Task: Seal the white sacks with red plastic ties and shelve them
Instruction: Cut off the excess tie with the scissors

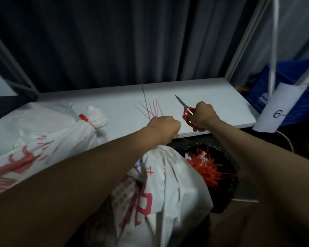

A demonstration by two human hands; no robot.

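A white sack point(168, 184) with red print stands below the white shelf's front edge. My left hand point(163, 128) grips its gathered neck, and a thin red tie tail point(183, 139) sticks out to the right of the fist. My right hand point(202, 115) holds red-handled scissors point(185, 111), blades pointing up and left over the shelf. A second white sack point(43, 139) lies on the shelf at left, its neck bound with a red tie point(86, 120). Several loose red ties point(151, 107) lie on the shelf just beyond my left hand.
The white shelf point(114, 102) runs across, backed by a dark curtain point(114, 41). A dark bin point(212, 168) holding red tie offcuts sits on the floor at right. A blue crate point(284, 86) and a paper tag marked 6 point(278, 107) are at far right.
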